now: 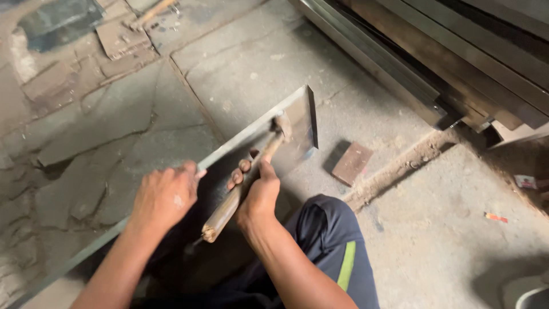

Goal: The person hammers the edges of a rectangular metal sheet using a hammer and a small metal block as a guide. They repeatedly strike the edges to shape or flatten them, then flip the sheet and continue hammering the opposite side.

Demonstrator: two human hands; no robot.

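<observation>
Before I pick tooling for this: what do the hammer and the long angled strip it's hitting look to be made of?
Hammer: handle looks like bare, worn wood, brown with a rough chipped butt; the head looks like dull metal, blurred, gripped by the right hand. Angled strip: apparently sheet metal, grey with a smooth reflective face and a thin folded edge, likely steel; the left hand steadies it.

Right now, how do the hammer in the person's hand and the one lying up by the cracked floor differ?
The held hammer is gripped by the right hand, head against the metal sheet, which the left hand steadies. The far hammer lies untouched on a flat block, partly cut off by the frame. Both have wooden handles.
</observation>
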